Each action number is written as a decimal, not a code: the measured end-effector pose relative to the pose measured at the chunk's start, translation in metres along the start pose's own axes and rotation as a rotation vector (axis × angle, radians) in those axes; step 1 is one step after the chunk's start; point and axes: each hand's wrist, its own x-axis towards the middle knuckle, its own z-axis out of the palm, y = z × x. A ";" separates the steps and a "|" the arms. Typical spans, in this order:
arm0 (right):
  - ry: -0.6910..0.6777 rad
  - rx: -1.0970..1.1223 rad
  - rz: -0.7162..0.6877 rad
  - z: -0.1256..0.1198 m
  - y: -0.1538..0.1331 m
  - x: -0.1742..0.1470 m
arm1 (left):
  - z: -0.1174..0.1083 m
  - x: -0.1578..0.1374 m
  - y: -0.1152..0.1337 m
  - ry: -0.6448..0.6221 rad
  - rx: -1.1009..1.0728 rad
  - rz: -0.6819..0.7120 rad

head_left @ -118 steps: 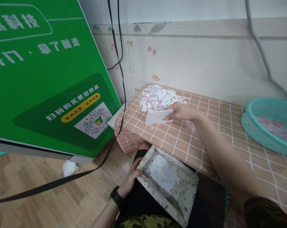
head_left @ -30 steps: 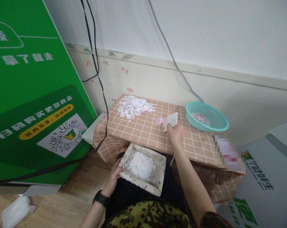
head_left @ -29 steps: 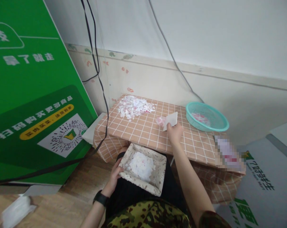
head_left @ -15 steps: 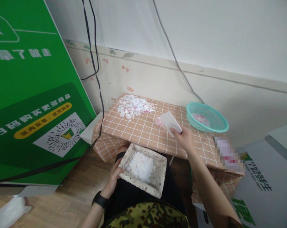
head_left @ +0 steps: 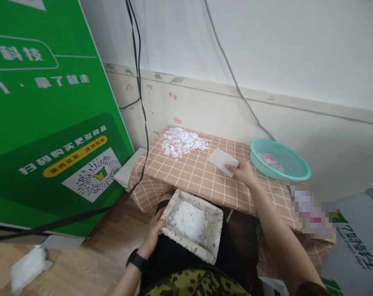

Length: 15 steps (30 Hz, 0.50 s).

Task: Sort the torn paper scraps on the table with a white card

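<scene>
White card, pinched in my right hand, has shifted left, likely covering the pink scraps (now hidden), while my left hand grips the tray.

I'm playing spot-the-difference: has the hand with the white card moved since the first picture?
Yes: the right hand has moved right along the checked tablecloth, away from the pile of paper scraps and nearer the turquoise basket.

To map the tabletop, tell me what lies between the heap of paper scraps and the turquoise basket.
In the head view, the right hand holds a white card roughly between them, over the checked tablecloth; anything beneath the card is hidden.
</scene>
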 end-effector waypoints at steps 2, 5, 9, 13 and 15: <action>-0.010 0.002 0.011 -0.003 0.002 0.002 | -0.001 0.001 -0.002 -0.018 0.021 0.011; 0.008 0.062 -0.017 -0.001 -0.007 0.005 | -0.002 0.000 -0.004 -0.024 0.026 0.022; 0.020 0.115 -0.090 0.020 -0.035 0.020 | 0.000 -0.002 -0.001 -0.049 0.020 0.051; -0.044 0.116 -0.208 0.052 -0.069 0.050 | 0.002 -0.002 0.003 -0.095 0.033 0.091; -0.048 0.116 -0.281 0.068 -0.084 0.066 | 0.002 -0.002 0.004 -0.102 0.041 0.095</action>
